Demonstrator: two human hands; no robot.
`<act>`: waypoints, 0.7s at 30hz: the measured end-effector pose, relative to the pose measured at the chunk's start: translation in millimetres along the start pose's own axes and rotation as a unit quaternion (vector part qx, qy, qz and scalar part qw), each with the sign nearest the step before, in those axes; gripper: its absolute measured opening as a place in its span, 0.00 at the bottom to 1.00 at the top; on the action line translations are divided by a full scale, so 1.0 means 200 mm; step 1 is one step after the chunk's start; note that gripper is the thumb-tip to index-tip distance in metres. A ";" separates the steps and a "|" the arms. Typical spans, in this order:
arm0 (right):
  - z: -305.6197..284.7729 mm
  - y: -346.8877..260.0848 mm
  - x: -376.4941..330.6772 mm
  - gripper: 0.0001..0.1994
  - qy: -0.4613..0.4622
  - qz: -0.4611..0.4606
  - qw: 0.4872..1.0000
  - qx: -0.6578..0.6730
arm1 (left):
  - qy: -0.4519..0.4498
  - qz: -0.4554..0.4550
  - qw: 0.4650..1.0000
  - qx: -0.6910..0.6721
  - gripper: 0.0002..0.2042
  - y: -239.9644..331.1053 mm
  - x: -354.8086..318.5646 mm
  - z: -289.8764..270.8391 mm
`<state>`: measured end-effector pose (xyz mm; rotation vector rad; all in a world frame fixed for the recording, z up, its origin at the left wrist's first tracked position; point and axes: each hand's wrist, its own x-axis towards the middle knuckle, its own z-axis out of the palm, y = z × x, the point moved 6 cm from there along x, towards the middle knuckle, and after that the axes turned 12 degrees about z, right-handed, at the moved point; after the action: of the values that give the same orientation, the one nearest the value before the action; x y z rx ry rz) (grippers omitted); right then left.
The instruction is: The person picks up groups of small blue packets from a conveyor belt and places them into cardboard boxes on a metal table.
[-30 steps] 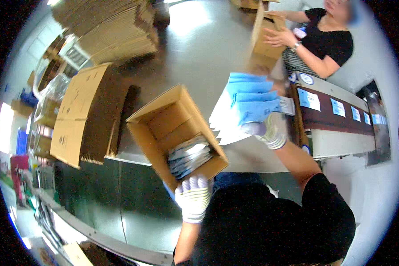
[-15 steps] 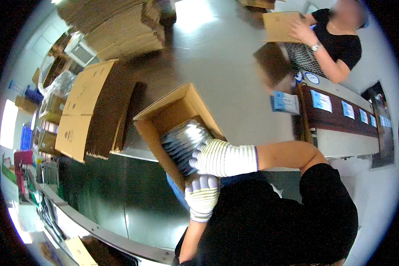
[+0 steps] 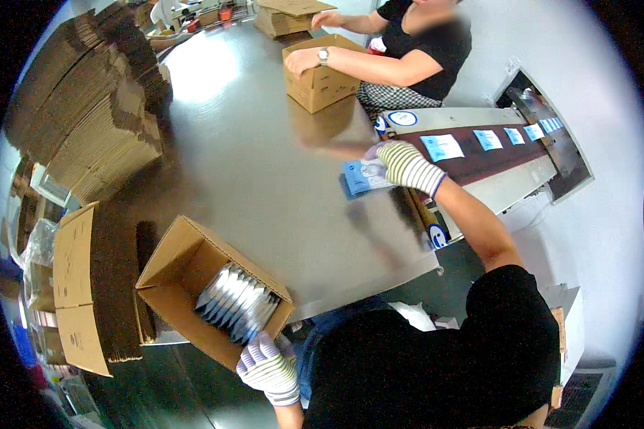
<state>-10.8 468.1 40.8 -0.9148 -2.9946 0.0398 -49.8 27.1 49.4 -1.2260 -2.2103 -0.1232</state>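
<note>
My left hand (image 3: 268, 370), in a white striped glove, is closed over the near rim of an open cardboard box (image 3: 166, 289). Inside that box stands a row of silvery flat packets (image 3: 237, 300), packed side by side against the near end. My right hand (image 3: 410, 166), gloved the same way, reaches out to the end of the conveyor. Its fingers are closed on the right end of a blue-and-white packet (image 3: 361, 176), which lies with at least one more at the table's edge. The fingertips are partly blurred.
A conveyor belt (image 3: 472, 166) at right carries several more packets in a line. Across the metal table (image 3: 265, 236), a co-worker handles another cardboard box (image 3: 318, 86). Flattened cartons (image 3: 86, 107) are stacked at far left, with more (image 3: 75, 286) beside my box.
My right hand has left the packets in the box and moved to the packets by the conveyor. My left hand stays at the box's near rim. The co-worker's box now stands on the table.
</note>
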 end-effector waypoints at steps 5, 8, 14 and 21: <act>0.02 0.41 0.02 0.14 -0.002 0.104 0.995 -0.005 | 0.007 -0.002 1.000 0.005 0.09 -0.01 0.01 0.01; 0.04 0.54 0.07 0.15 -0.059 0.169 0.983 -0.035 | -0.006 -0.009 1.000 0.002 0.10 -0.02 0.00 0.02; 0.13 0.58 0.18 0.14 -0.071 0.115 0.991 -0.002 | -0.011 -0.015 1.000 0.012 0.10 -0.01 0.00 0.01; 0.27 0.51 0.35 0.15 -0.101 0.020 0.994 0.024 | 0.013 -0.013 1.000 0.023 0.11 0.01 0.00 -0.01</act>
<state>-12.4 590.8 -15.6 -1.0231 -3.1412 0.2154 -47.6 28.1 50.8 -1.1647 -2.1961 -0.0980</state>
